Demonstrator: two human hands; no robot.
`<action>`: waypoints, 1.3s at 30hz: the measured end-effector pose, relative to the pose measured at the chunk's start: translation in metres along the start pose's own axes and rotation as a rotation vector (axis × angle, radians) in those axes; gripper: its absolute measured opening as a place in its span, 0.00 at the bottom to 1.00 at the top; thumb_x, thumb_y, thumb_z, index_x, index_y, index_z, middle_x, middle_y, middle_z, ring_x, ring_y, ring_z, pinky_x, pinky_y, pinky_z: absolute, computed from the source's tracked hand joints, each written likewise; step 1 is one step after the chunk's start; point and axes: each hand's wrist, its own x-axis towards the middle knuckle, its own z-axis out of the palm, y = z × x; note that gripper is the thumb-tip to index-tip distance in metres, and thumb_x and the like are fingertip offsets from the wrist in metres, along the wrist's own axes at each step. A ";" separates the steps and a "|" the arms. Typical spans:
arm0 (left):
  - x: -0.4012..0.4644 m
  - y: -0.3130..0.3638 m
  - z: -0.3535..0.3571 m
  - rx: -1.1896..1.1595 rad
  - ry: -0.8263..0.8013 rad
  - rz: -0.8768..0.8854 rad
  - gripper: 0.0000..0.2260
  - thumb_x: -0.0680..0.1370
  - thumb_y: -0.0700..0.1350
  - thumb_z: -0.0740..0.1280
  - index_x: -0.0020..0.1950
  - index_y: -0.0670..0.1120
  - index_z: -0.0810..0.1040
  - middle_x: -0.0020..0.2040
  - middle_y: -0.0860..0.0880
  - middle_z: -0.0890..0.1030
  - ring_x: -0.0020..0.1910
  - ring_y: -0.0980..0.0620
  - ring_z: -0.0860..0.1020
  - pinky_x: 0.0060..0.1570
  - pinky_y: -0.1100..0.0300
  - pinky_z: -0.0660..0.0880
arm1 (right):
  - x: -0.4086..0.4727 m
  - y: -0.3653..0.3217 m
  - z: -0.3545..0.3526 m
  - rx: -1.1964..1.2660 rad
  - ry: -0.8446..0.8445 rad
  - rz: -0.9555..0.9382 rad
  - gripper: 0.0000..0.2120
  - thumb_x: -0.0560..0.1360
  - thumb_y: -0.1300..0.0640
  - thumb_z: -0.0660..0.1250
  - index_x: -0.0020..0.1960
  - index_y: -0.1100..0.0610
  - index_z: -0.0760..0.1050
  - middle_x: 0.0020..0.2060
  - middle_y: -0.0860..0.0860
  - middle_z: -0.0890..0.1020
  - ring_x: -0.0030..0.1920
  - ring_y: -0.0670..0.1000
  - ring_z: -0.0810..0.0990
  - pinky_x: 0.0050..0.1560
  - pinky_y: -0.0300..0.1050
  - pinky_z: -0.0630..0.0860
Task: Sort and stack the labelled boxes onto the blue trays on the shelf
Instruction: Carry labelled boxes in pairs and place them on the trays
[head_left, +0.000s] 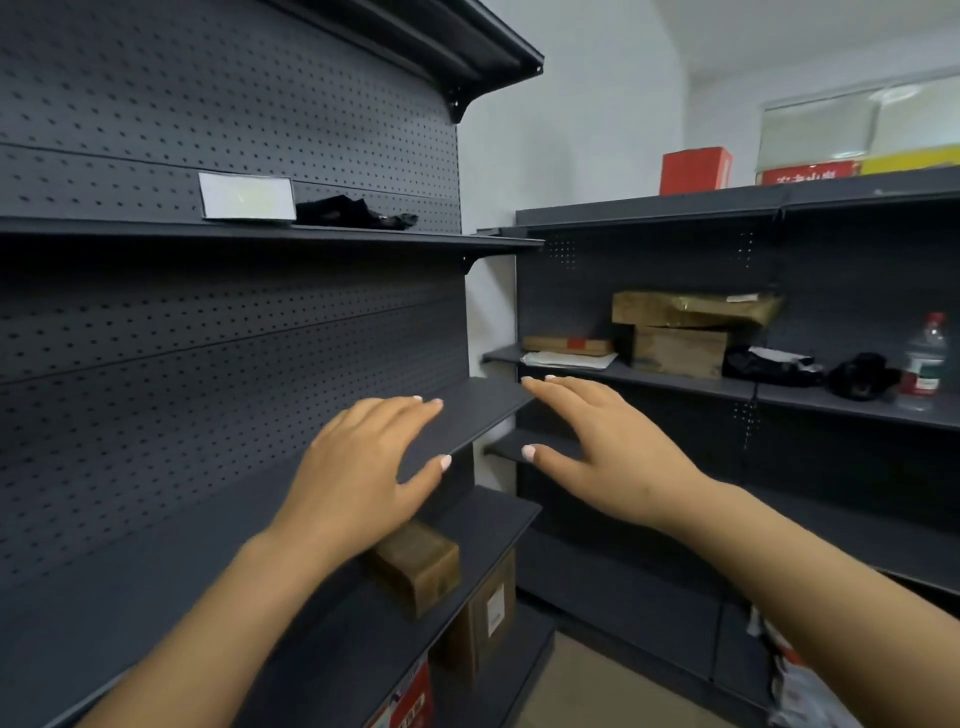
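My left hand (358, 467) hovers palm down over the dark grey shelf board (467, 410), fingers straight and spread, holding nothing. My right hand (597, 447) reaches out beside it near the shelf's right end, fingers extended, also holding nothing. A small brown cardboard box (415, 569) sits on the shelf below, partly hidden under my left wrist. Another brown box with a white label (485, 618) stands one shelf lower. No blue tray is in view.
A white card (247, 196) and black cloth (353, 213) lie on the upper left shelf. The right shelving unit holds stacked cardboard boxes (680, 332), black items (862, 375) and a water bottle (924, 364). A red box (693, 170) sits on top.
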 end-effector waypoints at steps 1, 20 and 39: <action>0.016 -0.005 0.012 -0.003 -0.010 -0.014 0.29 0.74 0.64 0.52 0.70 0.52 0.71 0.66 0.54 0.75 0.65 0.53 0.71 0.62 0.53 0.70 | 0.014 0.013 0.005 0.007 0.005 -0.003 0.31 0.77 0.42 0.61 0.76 0.46 0.53 0.73 0.46 0.62 0.73 0.46 0.57 0.70 0.41 0.57; 0.294 -0.008 0.193 0.096 0.044 -0.046 0.31 0.72 0.66 0.51 0.71 0.53 0.69 0.68 0.54 0.73 0.66 0.52 0.70 0.62 0.52 0.70 | 0.225 0.284 0.050 0.031 0.111 -0.097 0.30 0.76 0.45 0.63 0.75 0.50 0.58 0.72 0.51 0.65 0.73 0.50 0.59 0.72 0.45 0.58; 0.471 -0.031 0.327 0.429 0.069 -0.171 0.27 0.75 0.61 0.55 0.70 0.49 0.71 0.66 0.49 0.75 0.66 0.49 0.71 0.69 0.48 0.63 | 0.415 0.501 0.124 0.061 0.056 -0.358 0.31 0.77 0.44 0.62 0.76 0.48 0.56 0.74 0.49 0.61 0.74 0.47 0.56 0.71 0.39 0.53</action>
